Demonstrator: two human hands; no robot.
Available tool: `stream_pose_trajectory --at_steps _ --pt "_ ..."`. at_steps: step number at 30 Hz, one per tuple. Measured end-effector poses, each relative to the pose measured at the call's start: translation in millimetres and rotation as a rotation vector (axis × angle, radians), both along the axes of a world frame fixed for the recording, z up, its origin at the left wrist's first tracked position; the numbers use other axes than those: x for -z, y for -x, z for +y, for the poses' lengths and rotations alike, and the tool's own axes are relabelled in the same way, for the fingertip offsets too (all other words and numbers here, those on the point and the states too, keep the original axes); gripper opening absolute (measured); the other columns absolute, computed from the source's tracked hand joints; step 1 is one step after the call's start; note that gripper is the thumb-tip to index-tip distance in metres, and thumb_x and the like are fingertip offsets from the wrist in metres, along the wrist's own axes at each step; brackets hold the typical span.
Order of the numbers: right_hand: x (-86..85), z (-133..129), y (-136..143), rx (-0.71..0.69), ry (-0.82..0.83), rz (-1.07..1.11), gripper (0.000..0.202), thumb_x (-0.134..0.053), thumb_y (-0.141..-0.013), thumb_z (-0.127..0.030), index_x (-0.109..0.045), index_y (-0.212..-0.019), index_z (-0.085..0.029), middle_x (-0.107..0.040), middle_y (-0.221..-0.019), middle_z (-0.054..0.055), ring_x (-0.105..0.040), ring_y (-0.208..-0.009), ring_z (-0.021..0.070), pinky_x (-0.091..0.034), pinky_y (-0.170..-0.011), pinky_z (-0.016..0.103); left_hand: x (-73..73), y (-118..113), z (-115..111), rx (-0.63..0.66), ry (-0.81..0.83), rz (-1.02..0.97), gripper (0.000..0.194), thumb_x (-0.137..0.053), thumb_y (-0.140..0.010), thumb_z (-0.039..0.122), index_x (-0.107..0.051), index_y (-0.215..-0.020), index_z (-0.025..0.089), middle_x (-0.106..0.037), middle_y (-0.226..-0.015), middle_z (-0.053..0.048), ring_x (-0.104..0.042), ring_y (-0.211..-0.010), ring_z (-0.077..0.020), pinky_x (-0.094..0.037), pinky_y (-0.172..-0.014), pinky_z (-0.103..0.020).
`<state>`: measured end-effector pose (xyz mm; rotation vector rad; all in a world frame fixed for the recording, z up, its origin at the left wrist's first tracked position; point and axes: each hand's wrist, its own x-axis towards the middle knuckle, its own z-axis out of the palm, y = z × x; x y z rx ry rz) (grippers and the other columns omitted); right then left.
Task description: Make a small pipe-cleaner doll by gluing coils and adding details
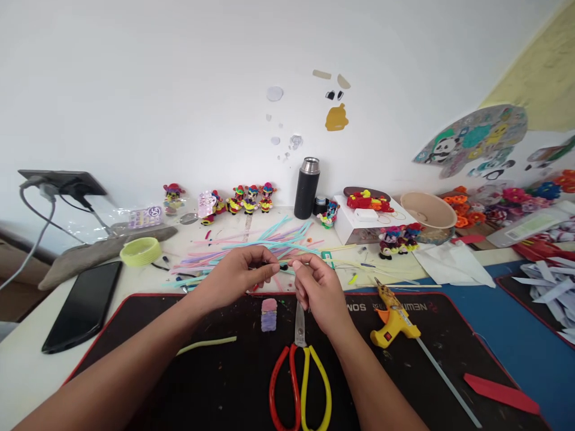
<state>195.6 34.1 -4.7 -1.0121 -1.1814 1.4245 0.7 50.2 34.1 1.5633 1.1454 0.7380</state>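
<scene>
My left hand [245,272] and my right hand [317,287] are raised close together over the back edge of the black mat [215,395]. Fingers and thumb are pinched on each, with a thin pale strand spanning the small gap between the fingertips. A small dark bit shows beside the left fingertips; its shape is too small to tell. Below them, scissors [300,353] with one red and one yellow handle lie on the mat, blades partly behind my right hand. A pink and purple fuzzy piece [269,315] rests left of the scissors. Under my left forearm lies a pale yellow stem [213,342].
Pastel stems [224,251] are spread behind my hands. A yellow glue gun [395,323] and a red strip [501,395] lie right, a phone [83,305] left. A black flask [307,188], white box [359,224] and small figures [251,200] stand near the wall.
</scene>
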Motion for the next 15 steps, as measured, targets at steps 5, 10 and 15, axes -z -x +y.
stream_pose_trajectory --at_steps 5,10,15 --pt "6.1 0.4 2.7 -0.048 -0.024 -0.009 0.038 -0.073 -0.09 -0.057 -0.063 -0.091 -0.021 -0.042 -0.048 -0.014 -0.033 -0.033 0.0068 -0.027 -0.034 0.018 0.2 -2.5 -0.6 0.018 -0.01 0.003 0.034 -0.071 -0.087 0.052 -0.069 -0.086 0.018 -0.058 -0.065 0.004 -0.05 -0.059 -0.0125 -0.039 -0.056 -0.023" --pt "10.9 3.4 -0.9 0.058 -0.021 0.02 0.039 -0.075 -0.088 -0.057 -0.063 -0.091 -0.02 -0.044 -0.049 -0.013 -0.033 -0.035 0.0064 -0.027 -0.036 0.019 -3.5 0.9 -0.1 0.0 0.016 -0.058 0.034 -0.071 -0.088 0.052 -0.066 -0.087 0.018 -0.057 -0.063 0.005 -0.049 -0.055 -0.0115 -0.039 -0.053 -0.023" --pt "12.6 -2.2 -4.7 0.112 -0.04 -0.009 0.039 -0.073 -0.091 -0.058 -0.062 -0.091 -0.021 -0.043 -0.05 -0.013 -0.033 -0.037 0.007 -0.026 -0.038 0.019 -6.4 2.6 0.5 -0.012 0.004 -0.081 0.035 -0.073 -0.085 0.053 -0.066 -0.085 0.018 -0.055 -0.062 0.005 -0.048 -0.054 -0.0116 -0.037 -0.05 -0.023"
